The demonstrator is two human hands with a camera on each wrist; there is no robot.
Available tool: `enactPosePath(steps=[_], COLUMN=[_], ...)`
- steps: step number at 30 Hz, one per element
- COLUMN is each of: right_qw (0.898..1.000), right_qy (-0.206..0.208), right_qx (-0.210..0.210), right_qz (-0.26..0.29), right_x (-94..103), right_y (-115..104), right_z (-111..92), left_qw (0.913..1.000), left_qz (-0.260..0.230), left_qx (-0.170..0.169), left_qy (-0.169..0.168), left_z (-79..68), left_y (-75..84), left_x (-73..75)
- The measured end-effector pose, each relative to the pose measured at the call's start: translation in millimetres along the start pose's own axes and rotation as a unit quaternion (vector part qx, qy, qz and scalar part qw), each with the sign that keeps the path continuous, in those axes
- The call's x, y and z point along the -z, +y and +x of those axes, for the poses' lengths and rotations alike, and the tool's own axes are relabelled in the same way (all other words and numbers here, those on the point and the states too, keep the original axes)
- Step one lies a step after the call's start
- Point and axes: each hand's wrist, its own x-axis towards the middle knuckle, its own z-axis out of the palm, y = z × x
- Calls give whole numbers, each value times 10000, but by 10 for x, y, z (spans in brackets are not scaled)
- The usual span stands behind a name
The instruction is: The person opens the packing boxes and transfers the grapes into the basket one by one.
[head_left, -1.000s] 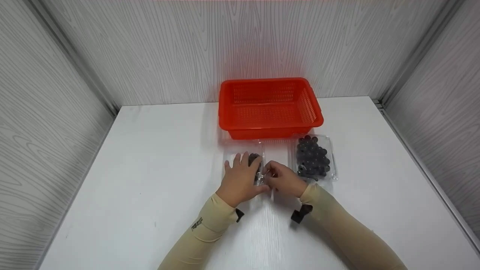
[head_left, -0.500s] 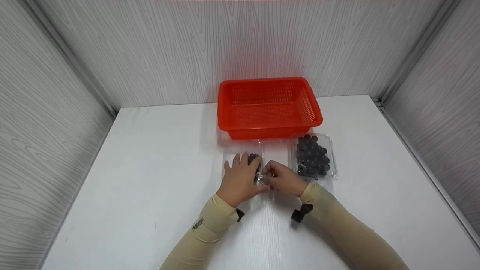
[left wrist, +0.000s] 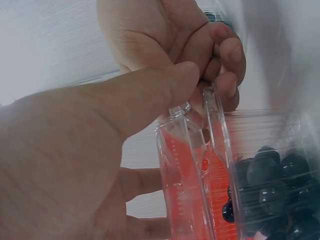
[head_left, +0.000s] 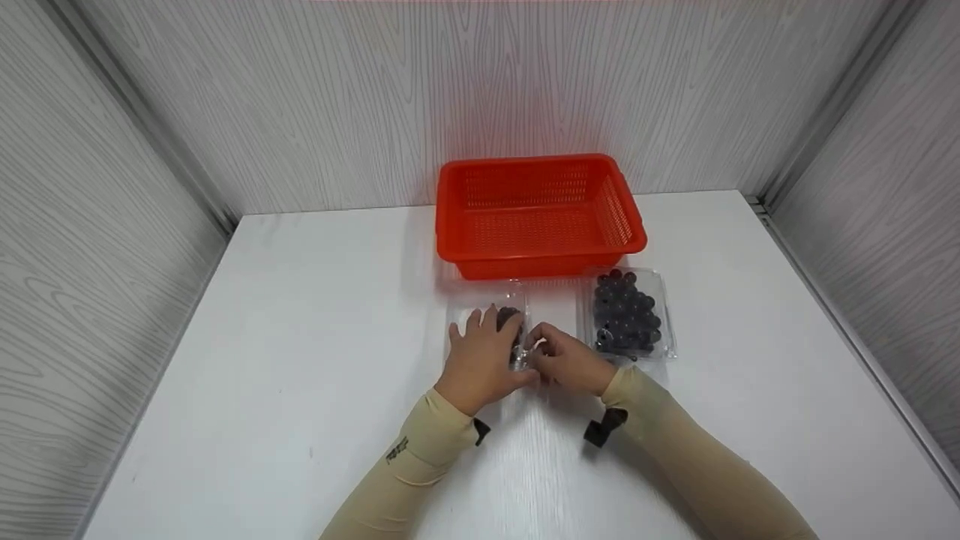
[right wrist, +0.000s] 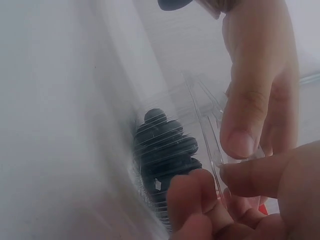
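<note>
My left hand [head_left: 480, 364] lies with spread fingers over a clear plastic clamshell box [head_left: 517, 291]. Dark grapes [head_left: 508, 313] show inside the box, partly hidden by that hand. In the left wrist view, two clear rims [left wrist: 222, 135] stand slightly apart near the left thumb. My right hand [head_left: 570, 361] has its fingertips curled at the box's near right corner, pinching the plastic edge. From the right wrist, that edge [right wrist: 207, 132] runs down between both hands' fingers. A second clear box [head_left: 666, 334], filled with dark grapes [head_left: 626, 311], sits just right of my right hand.
A red perforated plastic basket [head_left: 540, 266] stands behind both boxes, near the back wall [head_left: 337, 105]. Everything rests on a white table [head_left: 300, 337], with pale wood-grain panels at both sides.
</note>
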Motion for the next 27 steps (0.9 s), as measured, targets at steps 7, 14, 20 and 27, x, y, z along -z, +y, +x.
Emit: enactPosePath(steps=[7,14,20,27], right_qw=[9994,9981,9974,9974], right_qy=[-220,-314,-343,-503], right_qx=[-203,-290,-321,-354], right_qz=[-172,-454,-541,-363], right_x=[-9,-23,-34,-5], right_y=[5,14,0,4], right_z=[-3,-2,-3,1], left_qw=[9999,9998,9999,9999], left_qz=[107,193,54,-159], left_qx=[38,-50,-101,-37], left_qy=[-126,-61,89,-4], left_z=[-2,-14,-11,11], left_y=[15,18,0,-41], left_x=[-11,-23,4,26])
